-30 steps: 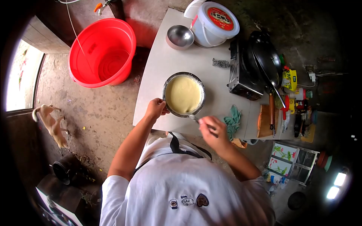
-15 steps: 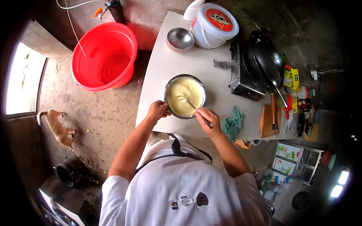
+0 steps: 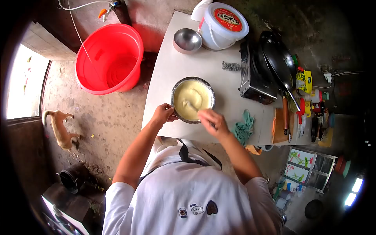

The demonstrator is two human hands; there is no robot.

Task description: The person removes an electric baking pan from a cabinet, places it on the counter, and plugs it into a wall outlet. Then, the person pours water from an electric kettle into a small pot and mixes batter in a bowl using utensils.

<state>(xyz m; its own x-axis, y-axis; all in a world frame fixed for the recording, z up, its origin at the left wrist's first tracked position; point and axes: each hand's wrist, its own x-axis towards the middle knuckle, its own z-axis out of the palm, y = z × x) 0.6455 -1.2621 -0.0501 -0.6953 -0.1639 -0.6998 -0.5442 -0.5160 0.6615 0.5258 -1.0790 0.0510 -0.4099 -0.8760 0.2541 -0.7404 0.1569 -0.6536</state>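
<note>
A round metal bowl (image 3: 212, 102) of pale yellow batter (image 3: 199, 94) stands on the light table near its front edge. At the bowl's lower left rim is my left hand (image 3: 163, 114), fingers closed on that rim. My right hand (image 3: 213, 122) is wrapped round the dark handle of a utensil (image 3: 191, 105), whose far end dips into the batter. Swirl marks show on the batter's surface. The submerged tip of the utensil cannot be seen.
Behind the bowl are an empty metal bowl (image 3: 187, 40) and a lidded white bucket (image 3: 222, 26). A stove (image 3: 252, 84) with a wok (image 3: 277, 58), a scourer (image 3: 231, 66) and a green cloth (image 3: 243, 127) lie right. A red tub (image 3: 111, 58) and a dog (image 3: 60, 129) are left.
My right hand and the utensil have moved from the bowl's lower rim into the batter, which now shows swirls. The dog has shifted slightly in view. My left hand stays at the rim.
</note>
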